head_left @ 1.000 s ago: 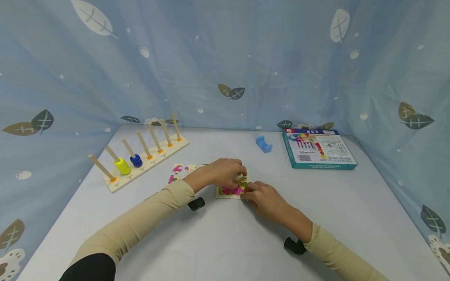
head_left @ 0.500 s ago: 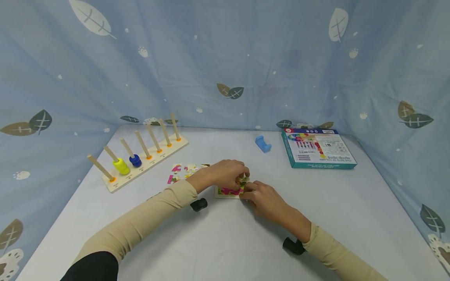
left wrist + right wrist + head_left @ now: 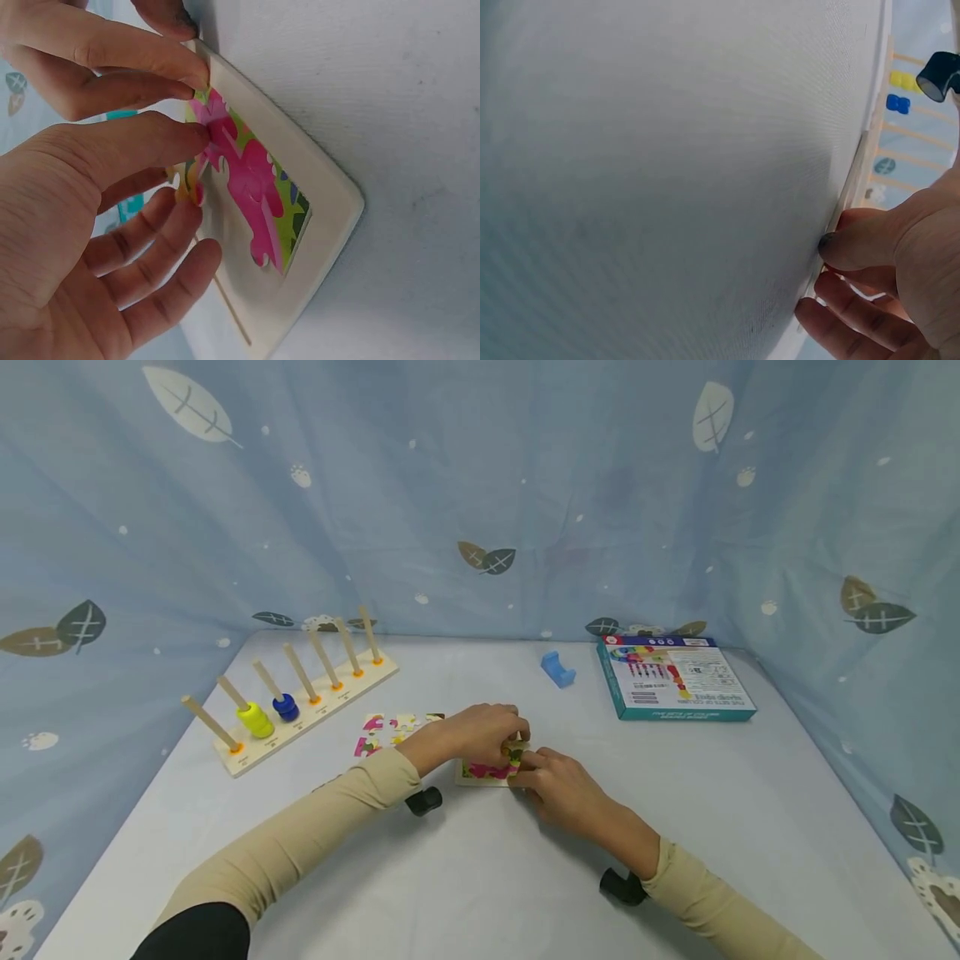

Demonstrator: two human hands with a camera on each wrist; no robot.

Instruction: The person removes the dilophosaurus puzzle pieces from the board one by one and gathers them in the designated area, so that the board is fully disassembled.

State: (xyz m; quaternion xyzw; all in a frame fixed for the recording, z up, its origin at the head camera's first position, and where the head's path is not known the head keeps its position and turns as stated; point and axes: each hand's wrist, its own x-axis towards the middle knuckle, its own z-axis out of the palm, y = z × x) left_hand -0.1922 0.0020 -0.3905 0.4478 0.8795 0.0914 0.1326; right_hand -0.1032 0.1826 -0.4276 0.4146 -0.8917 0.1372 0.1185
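Note:
A jigsaw puzzle tray [image 3: 330, 202] with a pale frame lies on the table, pink and green pieces [image 3: 251, 176] fitted along one side. My left hand [image 3: 480, 731] reaches over it and pinches a yellow puzzle piece [image 3: 187, 180] between thumb and fingers, at the edge of the fitted pieces. The fingers partly hide that piece. My right hand [image 3: 562, 789] grips the tray's near right corner, thumb at the outer edge [image 3: 832, 244] and fingertips on the pieces. Several loose puzzle pieces [image 3: 405, 724] lie left of the tray, partly behind my left forearm.
A wooden peg board [image 3: 315, 714] with yellow and blue beads stands at the left. Back right lies a teal-edged box [image 3: 678, 681], with a small blue holder [image 3: 558, 669] beside it. A leaf-patterned blue cloth [image 3: 480, 485] hangs behind the table.
My left hand has shifted slightly right over the tray, uncovering more of the loose pieces. My right hand stays at the tray's corner. The head view has moved a little.

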